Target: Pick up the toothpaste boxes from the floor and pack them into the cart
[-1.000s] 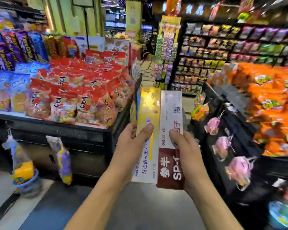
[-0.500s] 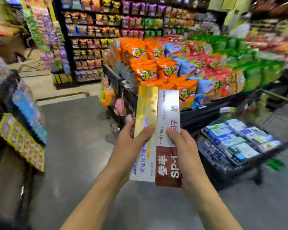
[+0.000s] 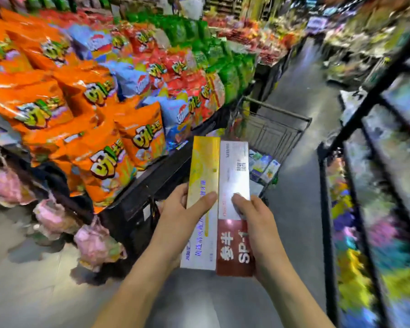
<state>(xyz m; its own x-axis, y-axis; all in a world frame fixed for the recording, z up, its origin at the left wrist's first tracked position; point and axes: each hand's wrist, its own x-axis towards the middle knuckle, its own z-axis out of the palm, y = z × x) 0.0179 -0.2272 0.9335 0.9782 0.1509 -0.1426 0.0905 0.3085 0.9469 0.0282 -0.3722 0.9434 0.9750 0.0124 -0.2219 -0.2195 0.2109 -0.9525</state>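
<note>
Two long toothpaste boxes stand side by side in front of me. My left hand (image 3: 178, 218) grips the yellow and white box (image 3: 202, 176), thumb across its face. My right hand (image 3: 256, 223) grips the white and dark red box (image 3: 234, 171) marked SP-1, thumb on its front. Just beyond the boxes stands the black wire cart (image 3: 277, 129), with several toothpaste boxes (image 3: 263, 165) lying in its basket. The cart's left part is hidden behind the held boxes.
A black display table (image 3: 166, 171) piled with orange, red and green snack bags (image 3: 100, 138) runs along the left. Pink packets (image 3: 95, 242) hang from its edge. Dark shelving (image 3: 365, 162) lines the right. Grey floor (image 3: 298, 209) stretches between them past the cart.
The view has swung to the right, so the cart now sits straight ahead behind the boxes instead of at the right. Both hands keep the same grip on the boxes.
</note>
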